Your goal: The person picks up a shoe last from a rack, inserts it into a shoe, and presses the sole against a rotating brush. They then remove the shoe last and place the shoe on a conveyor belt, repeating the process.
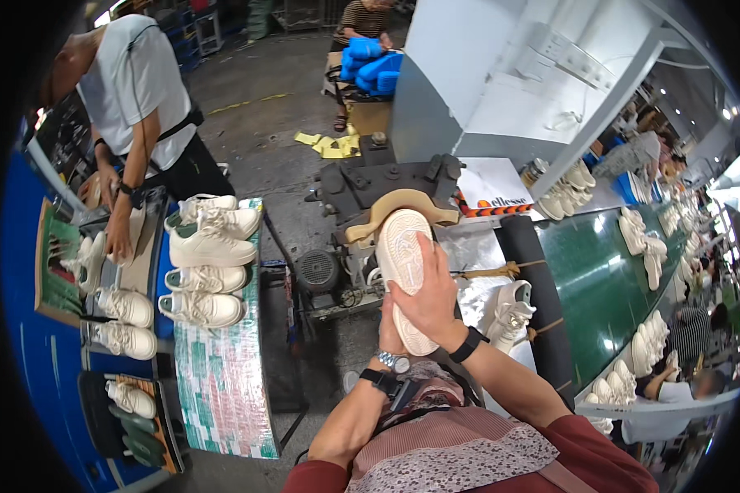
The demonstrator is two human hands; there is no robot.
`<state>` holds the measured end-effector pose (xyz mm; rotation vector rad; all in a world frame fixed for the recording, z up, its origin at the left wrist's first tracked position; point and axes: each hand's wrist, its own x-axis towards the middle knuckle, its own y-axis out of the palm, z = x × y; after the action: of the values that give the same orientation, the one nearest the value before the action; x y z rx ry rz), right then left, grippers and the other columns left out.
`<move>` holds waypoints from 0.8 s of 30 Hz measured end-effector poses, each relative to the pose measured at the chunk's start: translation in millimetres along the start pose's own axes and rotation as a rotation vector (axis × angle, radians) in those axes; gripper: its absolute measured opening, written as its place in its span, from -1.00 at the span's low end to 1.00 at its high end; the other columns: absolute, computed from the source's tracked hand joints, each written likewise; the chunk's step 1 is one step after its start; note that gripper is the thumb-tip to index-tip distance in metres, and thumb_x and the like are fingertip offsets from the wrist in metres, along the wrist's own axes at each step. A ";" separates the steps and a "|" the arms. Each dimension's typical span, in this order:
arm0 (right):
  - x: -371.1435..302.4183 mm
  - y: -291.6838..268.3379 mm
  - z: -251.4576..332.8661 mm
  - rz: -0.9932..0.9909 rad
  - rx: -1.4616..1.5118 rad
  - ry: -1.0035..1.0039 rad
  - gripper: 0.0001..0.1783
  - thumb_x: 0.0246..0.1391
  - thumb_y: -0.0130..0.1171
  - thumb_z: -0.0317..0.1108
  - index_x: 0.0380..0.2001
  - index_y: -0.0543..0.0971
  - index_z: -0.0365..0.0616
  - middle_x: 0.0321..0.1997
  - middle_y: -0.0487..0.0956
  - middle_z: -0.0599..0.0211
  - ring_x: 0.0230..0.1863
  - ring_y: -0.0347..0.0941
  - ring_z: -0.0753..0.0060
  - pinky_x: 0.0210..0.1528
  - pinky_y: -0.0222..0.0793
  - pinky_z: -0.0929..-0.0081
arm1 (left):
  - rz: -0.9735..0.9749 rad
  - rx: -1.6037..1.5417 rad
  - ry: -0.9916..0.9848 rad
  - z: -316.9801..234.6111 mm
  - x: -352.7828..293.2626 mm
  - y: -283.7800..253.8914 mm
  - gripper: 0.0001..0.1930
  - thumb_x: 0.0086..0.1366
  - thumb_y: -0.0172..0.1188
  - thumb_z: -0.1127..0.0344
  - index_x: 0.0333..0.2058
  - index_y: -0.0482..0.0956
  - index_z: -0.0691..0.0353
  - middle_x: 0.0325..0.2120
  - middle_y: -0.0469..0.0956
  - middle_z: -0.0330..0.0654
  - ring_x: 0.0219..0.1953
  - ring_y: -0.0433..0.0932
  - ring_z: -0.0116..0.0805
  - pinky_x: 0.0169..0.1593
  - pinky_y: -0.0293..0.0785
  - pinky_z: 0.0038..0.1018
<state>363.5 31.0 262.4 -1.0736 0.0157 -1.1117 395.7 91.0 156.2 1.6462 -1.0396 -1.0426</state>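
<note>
Between my two hands is a cream sneaker, its patterned sole facing up. My right hand lies over the sole, its thumb and fingers closed round the shoe. On the shoe's left near side, my left hand grips the edge; its fingers are mostly hidden beneath. The shoe's far end is close to a curved tan pad on a dark machine. A white lace-up sneaker stands to the right of my right hand, on a silvery surface.
Several cream sneakers stand on a wrapped bench at left, where a co-worker handles shoes. A green conveyor carries more shoes at right, behind a black roller. A motor sits below the machine. A shoe box lies beyond.
</note>
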 end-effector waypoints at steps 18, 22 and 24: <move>167.3 -18.6 -12.3 0.733 0.242 0.466 -0.45 0.24 0.08 0.07 -0.12 0.61 -0.27 -0.16 0.62 0.24 -0.17 0.56 0.44 -0.09 0.49 0.40 | 0.013 0.176 0.032 1.5 -5.0 -7.5 -0.44 0.20 0.31 0.20 0.10 0.43 0.41 -0.09 0.56 -0.17 -0.08 0.53 -0.41 0.02 0.45 -0.47; 216.0 46.4 20.2 1.336 -0.287 0.503 -0.18 0.10 0.12 0.35 -0.09 0.62 -0.34 -0.11 0.63 0.15 -0.18 0.57 0.34 -0.09 0.48 0.39 | 0.041 0.161 0.070 2.8 -2.0 -3.5 -0.45 0.20 0.32 0.20 0.09 0.44 0.40 -0.10 0.56 -0.18 -0.10 0.53 -0.43 0.01 0.44 -0.49; 212.3 47.9 34.0 1.449 -0.505 0.243 -0.20 0.07 0.19 0.23 0.06 0.58 -0.34 0.02 0.61 -0.01 0.00 0.55 0.14 0.05 0.43 0.28 | 0.023 0.171 0.032 0.1 -2.5 -9.7 -0.46 0.20 0.34 0.22 0.08 0.45 0.40 -0.09 0.55 -0.19 -0.10 0.53 -0.43 0.02 0.44 -0.49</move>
<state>519.7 -98.6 348.0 -0.9906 1.1348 0.1284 396.6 95.7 147.4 1.7774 -1.1498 -0.9303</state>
